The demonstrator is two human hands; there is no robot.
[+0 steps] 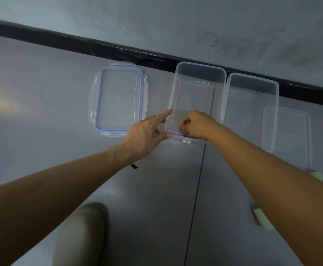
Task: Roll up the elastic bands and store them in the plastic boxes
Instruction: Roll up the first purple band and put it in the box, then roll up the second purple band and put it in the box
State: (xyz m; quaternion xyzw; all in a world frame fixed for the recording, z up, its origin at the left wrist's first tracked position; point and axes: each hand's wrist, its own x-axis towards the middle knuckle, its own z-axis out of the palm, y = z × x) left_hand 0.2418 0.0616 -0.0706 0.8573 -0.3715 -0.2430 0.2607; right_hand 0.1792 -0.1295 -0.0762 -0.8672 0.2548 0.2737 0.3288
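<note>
Knee (80,233) at 6 o'clock, both arms reaching out. Right hand (197,125) is curled, pinching the rolled purple band (176,133). Left hand (147,131) has mostly straight fingers, just touching its end. Loosen that pinch and I'd bet it springs open. It sits at the right hand's 9 o'clock, at the 6 o'clock end of the middle box (200,73).

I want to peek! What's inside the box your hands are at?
Only a purple roll at the near end of the box, pinched by the right hand and touched by the left hand. The rest is bare. That right hand hides the corner beneath it.
</note>
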